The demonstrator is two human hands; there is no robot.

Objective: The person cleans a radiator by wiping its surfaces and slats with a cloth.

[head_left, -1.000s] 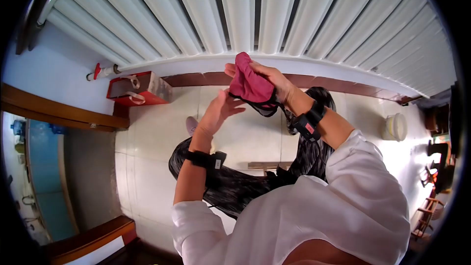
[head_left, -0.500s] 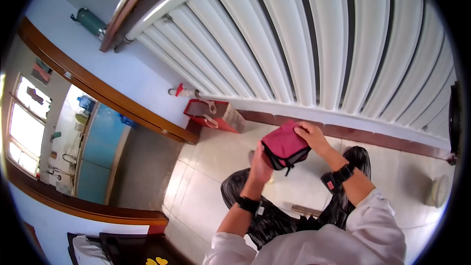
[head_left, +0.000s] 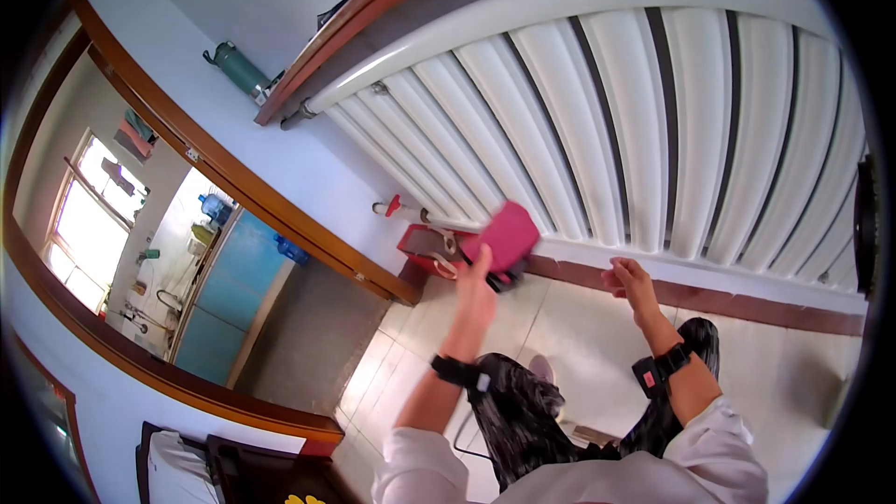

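Observation:
My left hand (head_left: 476,293) is wrapped round the near side of a pink fabric pouch (head_left: 510,235) with black edging, its thumb raised along it. Motion smears the pouch, which is held up in front of the radiator's lower left part. To the right, apart from the pouch, my right hand (head_left: 634,286) is in the air with loosely bent fingers and nothing in them. Both wrists wear black bands.
A white radiator (head_left: 602,121) spans the wall ahead. Behind the pouch, a red paper bag (head_left: 427,245) with handles stands on the tiled floor. A doorway with a brown frame (head_left: 280,243) lies to the left; a green bottle (head_left: 237,69) is at upper left.
My right hand has let go of the pouch and moved right. My left hand has carried the pouch left and up, towards the red bag. The camera view has shifted.

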